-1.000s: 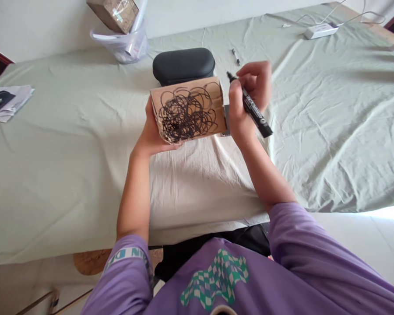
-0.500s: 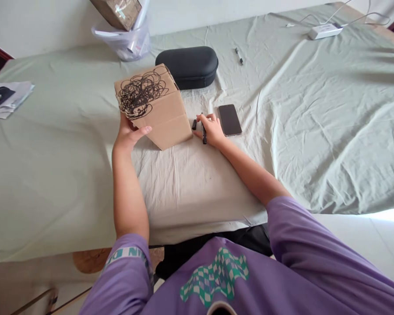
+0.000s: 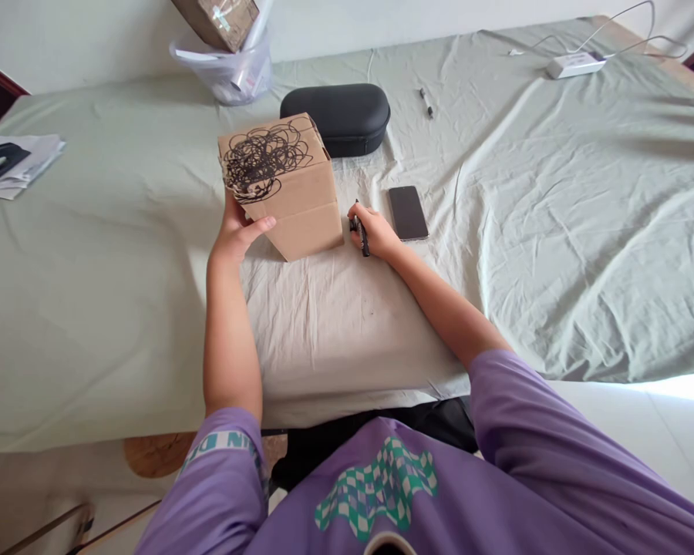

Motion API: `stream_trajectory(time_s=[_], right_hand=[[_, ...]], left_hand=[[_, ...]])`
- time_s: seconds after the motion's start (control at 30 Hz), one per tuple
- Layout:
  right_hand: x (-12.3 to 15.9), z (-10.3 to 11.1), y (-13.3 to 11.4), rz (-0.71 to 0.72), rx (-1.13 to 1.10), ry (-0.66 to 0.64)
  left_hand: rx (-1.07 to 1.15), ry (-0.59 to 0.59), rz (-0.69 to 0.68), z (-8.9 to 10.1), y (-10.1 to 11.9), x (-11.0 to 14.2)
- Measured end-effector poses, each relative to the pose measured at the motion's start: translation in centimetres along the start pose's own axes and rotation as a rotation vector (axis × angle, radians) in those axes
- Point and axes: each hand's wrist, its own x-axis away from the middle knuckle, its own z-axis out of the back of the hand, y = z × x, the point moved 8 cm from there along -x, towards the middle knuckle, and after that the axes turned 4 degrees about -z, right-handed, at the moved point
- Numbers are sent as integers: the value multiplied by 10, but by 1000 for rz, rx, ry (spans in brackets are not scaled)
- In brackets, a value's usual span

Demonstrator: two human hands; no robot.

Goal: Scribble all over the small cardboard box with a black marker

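Observation:
A cardboard box (image 3: pixel 301 196) with black scribbled loops on its top stands on the cloth, left of the middle. My left hand (image 3: pixel 237 231) is closed on its left side, the thumb along the front face and the other fingers partly hidden. Just right of the box, my right hand (image 3: pixel 375 231) is closed round a black marker (image 3: pixel 364 243). A small black cap (image 3: pixel 353 224) shows at those fingers; whether it is gripped or only touched I cannot tell. A dark phone (image 3: pixel 408 213) lies flat beside the right hand.
Behind the box is a black hard case (image 3: pixel 347 116), with a second pen (image 3: pixel 426 103) to its right. A clear bin (image 3: pixel 237 85) stands by the wall. A power strip (image 3: pixel 575 65) lies far right; papers (image 3: pixel 40 162) under a black stapler-like object (image 3: pixel 3 156) lie far left.
My right fingers have closed in on the cap, which lay by the fingertips before. The box leans a little less towards me, still in my left hand. The whole view has shifted slightly.

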Motion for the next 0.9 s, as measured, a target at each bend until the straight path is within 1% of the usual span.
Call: stream_trajectory(time_s=[0.07,0.13,0.2,0.27,0.3,0.33,0.37,0.4,0.43,0.47,0.5,0.53,0.57,0.6,0.67,0.73,0.77,0.83,0.9], right_hand=[[2,4,4,-28,-28,27],[4,12,10,-86,-143,96],[6,27,16,-146,-328,228],[10,51,17,-167,-500,401],[12,65,13,-161,-560,483],[14,79,7,-149,-610,550],[17,92,-3,-129,-665,602],[21,104,-14,-109,-704,635],[24,114,-29,-72,-773,643],[27,121,-46,-20,-838,623],[30,125,-65,43,-884,588],[34,127,-84,105,-925,539],[38,126,-102,169,-959,493],[42,123,-118,214,-985,426],[48,117,-143,290,-1031,319],[55,115,-158,343,-1056,255],[57,118,-162,360,-1061,248],[62,126,-161,338,-1071,275],[64,133,-156,269,-1077,306]], left_hand=[[-3,-5,-14,-5,-2,-1],[-16,3,-23,-10,-5,-1],[-42,11,-19,-15,-9,-1],[-55,-6,-3,-20,-12,-3],[-56,-14,-11,-22,-11,-4],[-63,-10,-47,-22,-5,-5],[-87,19,-117,-21,6,-6],[-129,78,-216,-18,23,-6],[-183,154,-336,-15,45,-3],[-254,253,-457,-14,71,3],[-297,325,-546,-16,96,10],[-307,324,-603,-25,119,16],[-302,276,-642,-38,141,20],[-307,202,-655,-54,161,23],[-346,54,-681,-85,192,29],[-353,35,-668,-99,207,32],[-330,56,-667,-101,211,31],[-235,141,-672,-93,211,30],[-134,219,-679,-82,206,27]])
